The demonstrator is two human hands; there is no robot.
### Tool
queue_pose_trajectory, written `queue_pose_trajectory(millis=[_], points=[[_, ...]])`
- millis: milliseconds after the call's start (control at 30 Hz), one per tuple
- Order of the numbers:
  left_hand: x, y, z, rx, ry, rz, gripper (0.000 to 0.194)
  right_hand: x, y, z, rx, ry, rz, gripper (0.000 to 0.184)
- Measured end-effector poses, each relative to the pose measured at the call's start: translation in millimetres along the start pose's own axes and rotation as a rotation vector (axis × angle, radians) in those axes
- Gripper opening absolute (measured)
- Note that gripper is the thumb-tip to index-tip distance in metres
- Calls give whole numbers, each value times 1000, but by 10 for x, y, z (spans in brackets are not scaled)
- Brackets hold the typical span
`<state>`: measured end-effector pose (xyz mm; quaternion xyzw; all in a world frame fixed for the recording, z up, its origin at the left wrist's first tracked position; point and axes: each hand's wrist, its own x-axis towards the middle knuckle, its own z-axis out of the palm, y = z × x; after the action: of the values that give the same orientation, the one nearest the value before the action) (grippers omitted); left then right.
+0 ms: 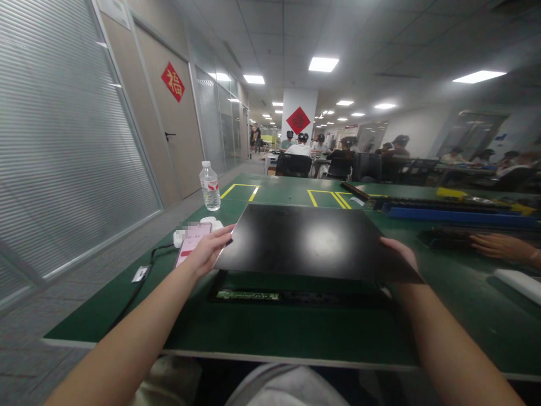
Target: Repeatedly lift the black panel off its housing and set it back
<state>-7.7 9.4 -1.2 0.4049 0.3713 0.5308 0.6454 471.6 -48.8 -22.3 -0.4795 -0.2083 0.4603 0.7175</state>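
Left hand [208, 251] gripping left edge of black panel [300, 242]; right hand [399, 254] gripping its right side, fingers partly hidden beneath. Panel up above green table [296, 332], circuit strip [247, 295] under it. Phone [192, 243] just beside left hand, water bottle [210, 186] standing beyond.

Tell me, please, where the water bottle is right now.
In the head view, the water bottle stands upright near the left edge of the green table, beyond the phone and the left hand.
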Motion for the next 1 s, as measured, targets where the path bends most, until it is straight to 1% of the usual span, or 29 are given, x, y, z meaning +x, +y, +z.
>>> queue_pose_trajectory(millis=[67,167,267,367,467,533,600,700,800,900,1000], points=[[24,10,-28,8,54,3,44,-100,-14,83,-47,-5,158,12],[55,21,-71,17,91,38,42,-210,-43,184,-133,-15,315,16],[48,41,-75,35,59,73,43,-241,-42,241,-178,-48,389,20],[7,74,-35,7,76,107,41,-233,-1,267,-192,-98,433,22],[-38,110,15,-27,113,128,40,-242,44,291,-174,-208,419,25],[-58,130,41,-22,122,146,44,-256,55,308,-159,-290,393,28],[-70,146,58,-5,112,171,48,-260,49,316,-158,-322,374,28],[-80,164,72,33,81,195,54,-223,30,301,-165,-320,344,23],[-91,176,83,59,75,201,59,-151,21,258,-182,-301,259,23],[-95,179,86,49,84,208,61,-95,20,226,-222,-232,190,27],[-72,159,64,54,73,221,62,-76,10,218,-273,-183,188,28]])
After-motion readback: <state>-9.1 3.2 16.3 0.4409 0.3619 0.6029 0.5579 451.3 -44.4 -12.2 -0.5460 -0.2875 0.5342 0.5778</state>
